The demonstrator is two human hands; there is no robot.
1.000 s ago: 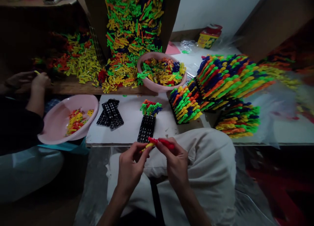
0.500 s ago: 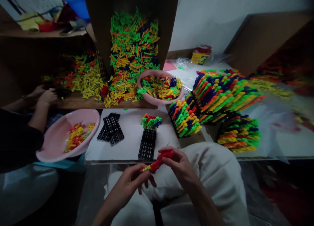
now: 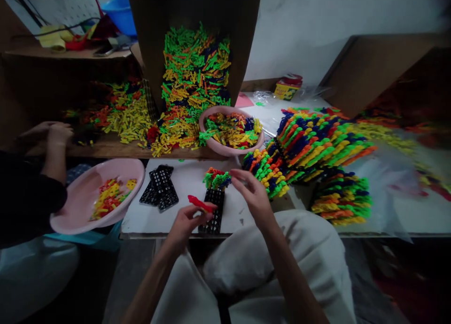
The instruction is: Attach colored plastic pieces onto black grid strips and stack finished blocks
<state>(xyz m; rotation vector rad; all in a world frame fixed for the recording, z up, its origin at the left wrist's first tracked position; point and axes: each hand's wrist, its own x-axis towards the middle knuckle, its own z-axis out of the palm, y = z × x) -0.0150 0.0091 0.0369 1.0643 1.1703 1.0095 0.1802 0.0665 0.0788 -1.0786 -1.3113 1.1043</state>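
Between the thumb and fingers of my left hand [image 3: 186,223] is a slim red plastic piece [image 3: 200,203], tilted over the near part of a black tray [image 3: 214,211] with rows of holes. Small green, red, orange and blue plastic pieces [image 3: 215,179] stand in a cluster at the tray's far end. My right hand [image 3: 252,197] reaches in from the right, fingers apart. Its fingertips are beside the cluster; whether they touch it I cannot tell. Nothing shows in that hand.
More black trays [image 3: 160,190] lie to the left. A pink basin [image 3: 66,211] stands near a co-worker's hands [image 3: 58,134]. A second pink basin [image 3: 229,150] holds mixed pieces, below a heaped box [image 3: 197,75]. Filled racks of colourful pieces [image 3: 317,136] stand at right.
My hands have parted. The left has carried the red piece up over the tray, and the right has let go of it and moved up beside the cluster.
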